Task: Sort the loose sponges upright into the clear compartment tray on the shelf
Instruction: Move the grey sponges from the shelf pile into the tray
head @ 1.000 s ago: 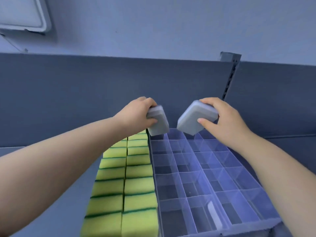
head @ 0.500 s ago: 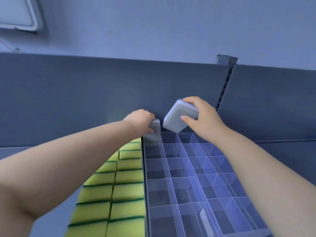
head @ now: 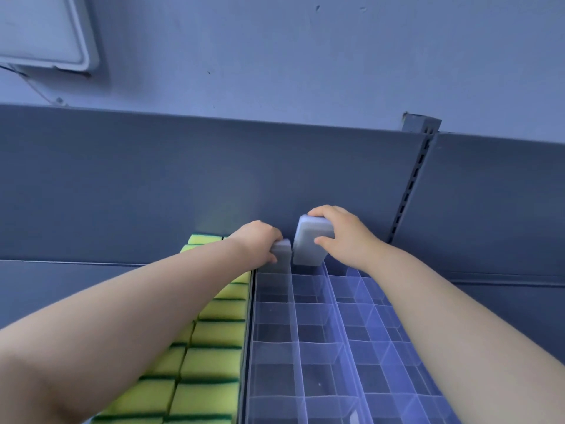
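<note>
Hands at the far end of the clear compartment tray (head: 295, 319).

Left hand (head: 256, 243): curled over the top of the first grey sponge (head: 283, 252), thumb on its near side, fingers wrapped over the far side. This sponge stands upright with its lower part down in the tray's far-left compartment. Its upper edge shows just right of the knuckles.

Right hand (head: 347, 238): grips the second grey sponge (head: 311, 243), fingers hooked over its far top edge and thumb pressed on the broad near face. This sponge lies left of the palm, nearly upright with a slight tilt. Its lower edge is at the rim of the tray's far row, one column right of the first sponge. Cannot tell whether it has entered the compartment.

The two grey sponges are just beside each other with a thin dark gap between them. Contact cannot be told.

Yellow-and-green sponges (head: 214, 341) stand in two packed rows just beside the tray's left wall, and the left forearm crosses above them. Dark shelf back panel (head: 153, 179) rises behind the tray's far end. Slotted upright (head: 409, 191) runs up the panel beyond the tray's far-right corner.
</note>
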`<action>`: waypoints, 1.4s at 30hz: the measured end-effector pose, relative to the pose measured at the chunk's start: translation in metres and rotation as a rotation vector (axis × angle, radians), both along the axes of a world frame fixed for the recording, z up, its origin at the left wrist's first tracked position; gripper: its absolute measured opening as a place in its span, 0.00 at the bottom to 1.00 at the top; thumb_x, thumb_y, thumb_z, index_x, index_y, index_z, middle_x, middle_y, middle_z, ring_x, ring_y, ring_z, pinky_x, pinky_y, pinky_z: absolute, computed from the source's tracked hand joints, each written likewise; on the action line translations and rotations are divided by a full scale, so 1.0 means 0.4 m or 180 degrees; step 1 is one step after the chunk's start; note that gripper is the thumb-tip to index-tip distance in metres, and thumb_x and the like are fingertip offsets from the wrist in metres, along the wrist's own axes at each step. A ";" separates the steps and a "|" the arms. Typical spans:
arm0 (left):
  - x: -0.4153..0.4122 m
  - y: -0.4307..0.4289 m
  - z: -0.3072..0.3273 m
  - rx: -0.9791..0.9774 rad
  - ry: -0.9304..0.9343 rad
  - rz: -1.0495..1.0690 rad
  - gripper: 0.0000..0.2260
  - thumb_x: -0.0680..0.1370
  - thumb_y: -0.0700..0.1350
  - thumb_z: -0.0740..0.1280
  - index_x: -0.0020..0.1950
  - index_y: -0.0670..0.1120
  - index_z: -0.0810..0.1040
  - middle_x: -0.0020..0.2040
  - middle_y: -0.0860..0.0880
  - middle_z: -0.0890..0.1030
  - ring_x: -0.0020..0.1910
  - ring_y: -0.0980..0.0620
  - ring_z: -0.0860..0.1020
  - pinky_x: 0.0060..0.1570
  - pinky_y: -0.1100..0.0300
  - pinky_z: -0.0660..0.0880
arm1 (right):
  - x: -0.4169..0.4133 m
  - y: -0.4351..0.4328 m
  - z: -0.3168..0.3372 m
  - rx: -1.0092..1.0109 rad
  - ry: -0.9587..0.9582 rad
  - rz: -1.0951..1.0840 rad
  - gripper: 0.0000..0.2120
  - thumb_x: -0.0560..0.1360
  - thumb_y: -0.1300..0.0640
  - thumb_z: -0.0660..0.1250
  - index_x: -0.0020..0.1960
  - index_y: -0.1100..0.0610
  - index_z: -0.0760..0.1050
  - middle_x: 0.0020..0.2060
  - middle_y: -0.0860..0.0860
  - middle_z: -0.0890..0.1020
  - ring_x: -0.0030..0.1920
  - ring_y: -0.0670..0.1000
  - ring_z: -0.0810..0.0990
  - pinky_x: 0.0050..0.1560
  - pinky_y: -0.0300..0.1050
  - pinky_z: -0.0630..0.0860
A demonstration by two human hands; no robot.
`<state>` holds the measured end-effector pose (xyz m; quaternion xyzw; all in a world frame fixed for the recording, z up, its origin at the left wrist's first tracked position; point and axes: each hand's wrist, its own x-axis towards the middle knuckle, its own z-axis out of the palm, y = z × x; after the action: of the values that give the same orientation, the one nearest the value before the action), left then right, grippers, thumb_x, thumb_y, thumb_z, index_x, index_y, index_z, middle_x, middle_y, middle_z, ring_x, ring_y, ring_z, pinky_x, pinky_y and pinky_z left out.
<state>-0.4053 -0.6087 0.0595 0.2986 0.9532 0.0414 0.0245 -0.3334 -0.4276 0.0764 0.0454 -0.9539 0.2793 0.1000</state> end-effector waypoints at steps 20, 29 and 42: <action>0.004 0.022 0.006 -0.0220 0.0116 0.0128 0.18 0.74 0.48 0.68 0.62 0.46 0.74 0.55 0.46 0.78 0.54 0.45 0.75 0.48 0.56 0.73 | -0.059 0.010 -0.112 0.0836 -0.0098 0.0253 0.24 0.75 0.56 0.65 0.69 0.50 0.63 0.66 0.46 0.66 0.66 0.49 0.64 0.61 0.47 0.69; 0.006 0.019 0.004 -0.0148 0.0122 0.0130 0.23 0.74 0.49 0.69 0.67 0.50 0.70 0.60 0.48 0.74 0.59 0.46 0.73 0.55 0.52 0.73 | -0.054 0.021 -0.099 0.1041 0.0134 0.0368 0.19 0.76 0.57 0.62 0.67 0.50 0.67 0.64 0.47 0.69 0.65 0.50 0.65 0.64 0.47 0.66; 0.031 0.004 0.028 -0.0208 0.0206 0.0169 0.24 0.76 0.49 0.67 0.70 0.51 0.66 0.64 0.48 0.71 0.63 0.47 0.70 0.57 0.52 0.72 | -0.039 0.025 -0.084 0.1102 0.0141 0.0301 0.21 0.77 0.54 0.63 0.68 0.50 0.65 0.66 0.47 0.69 0.67 0.50 0.64 0.65 0.47 0.65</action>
<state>-0.3929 -0.6070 0.0709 0.2734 0.9619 0.0012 0.0023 -0.3490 -0.4178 0.0429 0.1129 -0.9821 0.1142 0.0984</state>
